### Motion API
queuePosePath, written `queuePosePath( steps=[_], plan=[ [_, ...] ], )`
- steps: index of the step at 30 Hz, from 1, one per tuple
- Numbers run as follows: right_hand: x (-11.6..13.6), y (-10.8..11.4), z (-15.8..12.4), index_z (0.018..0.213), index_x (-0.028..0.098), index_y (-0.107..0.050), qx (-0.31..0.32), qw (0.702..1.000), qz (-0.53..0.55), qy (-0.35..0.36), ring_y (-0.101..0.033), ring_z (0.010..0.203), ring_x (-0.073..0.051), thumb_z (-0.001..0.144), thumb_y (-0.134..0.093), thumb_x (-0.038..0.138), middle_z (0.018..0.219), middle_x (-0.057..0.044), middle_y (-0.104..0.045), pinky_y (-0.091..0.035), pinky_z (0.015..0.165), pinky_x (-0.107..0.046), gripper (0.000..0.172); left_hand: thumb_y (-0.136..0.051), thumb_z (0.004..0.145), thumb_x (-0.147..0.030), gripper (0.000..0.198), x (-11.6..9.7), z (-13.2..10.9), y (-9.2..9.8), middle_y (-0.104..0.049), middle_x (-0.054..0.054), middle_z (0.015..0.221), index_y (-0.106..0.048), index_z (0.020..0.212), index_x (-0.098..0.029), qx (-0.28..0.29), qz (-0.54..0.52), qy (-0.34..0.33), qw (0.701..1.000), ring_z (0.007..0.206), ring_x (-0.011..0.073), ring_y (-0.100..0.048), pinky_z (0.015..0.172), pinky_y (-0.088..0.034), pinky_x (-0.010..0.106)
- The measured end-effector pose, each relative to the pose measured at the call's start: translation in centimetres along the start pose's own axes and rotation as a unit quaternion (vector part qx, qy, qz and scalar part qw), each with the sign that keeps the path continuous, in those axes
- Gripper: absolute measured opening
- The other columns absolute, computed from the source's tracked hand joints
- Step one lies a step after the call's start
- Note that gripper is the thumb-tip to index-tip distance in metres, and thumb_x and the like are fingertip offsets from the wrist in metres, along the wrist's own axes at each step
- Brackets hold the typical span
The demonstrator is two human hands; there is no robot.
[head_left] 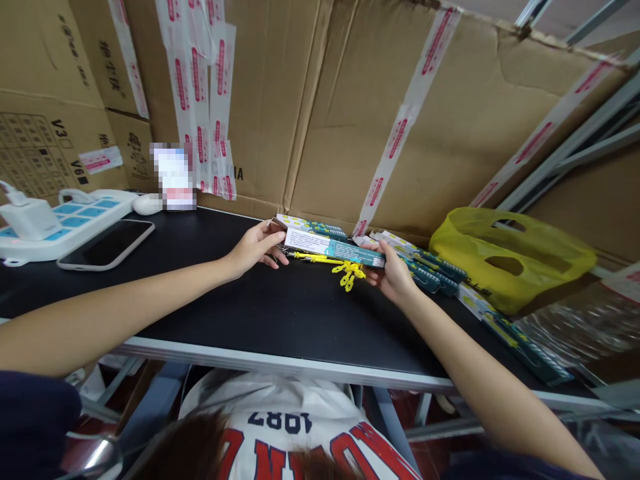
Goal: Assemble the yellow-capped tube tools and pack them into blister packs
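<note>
Left hand (260, 245) at nine o'clock and right hand (393, 275) at four sensibly held a light-looking, probably stiff box (333, 248) by its ends.

Power strip (91, 207) left of phone (107, 245) on table (260, 313), boxes (525, 343) before bag (465, 247) at right, cardboard (360, 100) behind

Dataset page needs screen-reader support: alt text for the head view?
A person's left hand and right hand hold a slim printed box by its ends above a black table, with a yellow item along its near edge. More slim boxes lie to the right near a yellow bag; a phone and a power strip lie at left.
</note>
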State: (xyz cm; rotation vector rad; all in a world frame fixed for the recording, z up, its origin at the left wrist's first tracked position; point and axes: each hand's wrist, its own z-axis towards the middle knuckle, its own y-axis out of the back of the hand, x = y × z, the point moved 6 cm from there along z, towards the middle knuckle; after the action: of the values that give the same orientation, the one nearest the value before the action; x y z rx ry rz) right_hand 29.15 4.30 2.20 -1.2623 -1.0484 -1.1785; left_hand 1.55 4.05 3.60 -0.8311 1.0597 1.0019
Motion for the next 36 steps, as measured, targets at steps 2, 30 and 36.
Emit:
queuePosePath(
  steps=[2,30,36],
  plan=[
    [0.0,-0.1,-0.1,0.085,0.019,-0.054,-0.005,1.0,-0.003,-0.005,-0.032,0.029,-0.007,0.083,-0.051,0.054,0.045,0.006,-0.044,-0.025,0.028,-0.019,0.035,-0.066,0.078,-0.031,0.024,0.1,0.1,0.1,-0.064,0.003,0.086,-0.05,0.09,-0.017,-0.005,0.012,0.001,1.0,0.055,0.0135,-0.067,0.042,-0.051,0.021],
    [-0.5,-0.1,0.5,0.085,0.021,-0.05,0.05,0.999,0.004,0.007,-0.043,0.032,-0.008,0.078,-0.065,0.043,0.052,0.008,-0.049,-0.037,0.028,-0.02,0.027,-0.062,0.081,-0.036,0.024,0.4,0.0,0.3,-0.06,0.0,0.066,-0.055,0.093,-0.018,-0.014,-0.103,0.063,0.993,0.044,0.0078,-0.053,0.034,-0.034,0.016],
    [-0.1,-0.5,0.1,0.089,0.021,-0.052,0.044,0.998,-0.013,0.042,-0.046,0.034,-0.008,0.076,-0.067,0.048,0.057,0.007,-0.052,-0.042,0.03,-0.021,0.033,-0.068,0.08,-0.04,0.028,1.8,0.2,1.4,-0.059,-0.001,0.066,-0.053,0.086,-0.017,-0.071,-0.073,0.116,0.988,0.044,0.0063,-0.053,0.037,-0.036,0.016]
  ],
)
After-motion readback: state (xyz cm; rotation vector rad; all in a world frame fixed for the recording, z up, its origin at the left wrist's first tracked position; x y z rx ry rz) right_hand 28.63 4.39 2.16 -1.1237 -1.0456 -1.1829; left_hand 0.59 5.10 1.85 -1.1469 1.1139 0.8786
